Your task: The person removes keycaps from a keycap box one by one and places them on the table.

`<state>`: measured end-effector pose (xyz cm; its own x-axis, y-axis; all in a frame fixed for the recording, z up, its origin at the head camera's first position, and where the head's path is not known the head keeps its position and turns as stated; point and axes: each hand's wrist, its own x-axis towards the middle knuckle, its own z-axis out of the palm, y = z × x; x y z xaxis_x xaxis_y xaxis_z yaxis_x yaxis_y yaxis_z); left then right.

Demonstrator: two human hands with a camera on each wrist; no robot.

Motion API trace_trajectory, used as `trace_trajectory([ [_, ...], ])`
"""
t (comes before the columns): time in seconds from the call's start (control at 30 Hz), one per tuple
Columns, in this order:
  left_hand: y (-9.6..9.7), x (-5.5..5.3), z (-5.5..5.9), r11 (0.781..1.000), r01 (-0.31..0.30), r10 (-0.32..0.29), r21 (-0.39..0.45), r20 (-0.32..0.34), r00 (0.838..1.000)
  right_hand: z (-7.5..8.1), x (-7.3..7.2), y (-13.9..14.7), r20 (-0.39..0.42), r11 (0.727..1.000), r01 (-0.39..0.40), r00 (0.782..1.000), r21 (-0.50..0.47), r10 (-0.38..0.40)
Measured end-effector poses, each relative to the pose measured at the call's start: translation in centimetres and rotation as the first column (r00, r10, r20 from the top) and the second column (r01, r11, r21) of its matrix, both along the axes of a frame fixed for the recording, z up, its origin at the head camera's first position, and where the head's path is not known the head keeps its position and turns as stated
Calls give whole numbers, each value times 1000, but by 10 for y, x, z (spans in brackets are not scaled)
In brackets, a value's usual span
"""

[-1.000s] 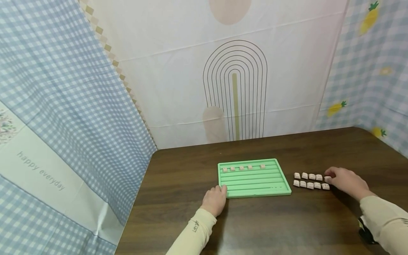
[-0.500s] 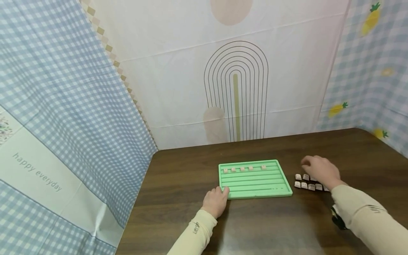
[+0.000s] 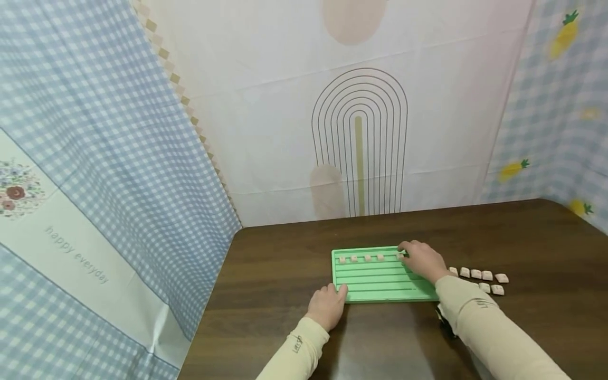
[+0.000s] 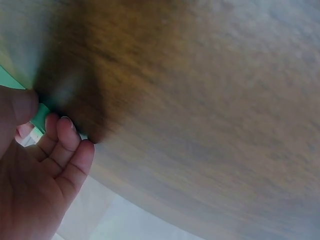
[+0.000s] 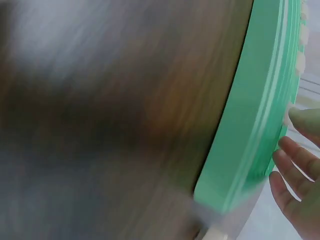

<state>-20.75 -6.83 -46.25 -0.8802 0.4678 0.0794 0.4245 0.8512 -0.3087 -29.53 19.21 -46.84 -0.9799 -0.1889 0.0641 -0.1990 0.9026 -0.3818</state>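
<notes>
Head view, left hand (image 3: 326, 306) gripping tray (image 3: 370, 283), right hand (image 3: 424, 261): grasp unclear, sleeve (image 3: 480, 311) overlapping keycaps (image 3: 476, 273)

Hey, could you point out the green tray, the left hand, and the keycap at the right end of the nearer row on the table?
Green tray (image 3: 370, 279): head view, bare ridged surface.
Left hand (image 3: 326, 306): head view, back of the hand.
Keycap (image 3: 497, 290): head view, middle of its upper surface.

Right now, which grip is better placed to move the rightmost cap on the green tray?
Probably the right grip: its fingers are at that cap. The left grip holds the green tray at its near left corner, farther away.
</notes>
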Motion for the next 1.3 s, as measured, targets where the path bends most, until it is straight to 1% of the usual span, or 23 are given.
trace_trajectory([
  [0.2, 0, 0, -2, 1000, 7, -6, 8, -31, 999, -5, -1, -13, -57, 999, 2, 998, 55, 1],
  [0.4, -2, -2, -1, 1000, 7, -7, -8, -38, 999, -1, -2, -18, -84, 997, 13, 996, 76, -7],
  [0.5, -2, -1, -1, 1000, 3, -3, -5, -35, 999, -1, -2, -19, -100, 996, 17, 995, 84, -9],
  [0.63, -1, -1, -1, 1000, -5, 4, -11, -13, 1000, -2, -1, -18, -136, 996, 23, 991, 84, -11],
  [0.8, 0, 1, -2, 1000, -12, 12, -21, -5, 1000, 1, 4, -15, -206, 997, -7, 978, 74, 22],
  [0.93, 0, 2, -3, 1000, -4, 4, -9, -13, 1000, 10, 14, -6, -252, 994, -43, 965, 105, 68],
  [1.1, -1, 2, -2, 1000, 11, -10, 14, -31, 999, 21, 33, 17, -280, 987, -68, 954, 147, 107],
  [1.17, -2, 1, -2, 1000, 12, -12, 15, -29, 1000, 22, 41, 28, -288, 984, -73, 950, 162, 118],
  [1.3, -2, 1, -2, 1000, 18, -19, -13, -30, 999, 19, 58, 49, -302, 981, -73, 945, 179, 126],
])
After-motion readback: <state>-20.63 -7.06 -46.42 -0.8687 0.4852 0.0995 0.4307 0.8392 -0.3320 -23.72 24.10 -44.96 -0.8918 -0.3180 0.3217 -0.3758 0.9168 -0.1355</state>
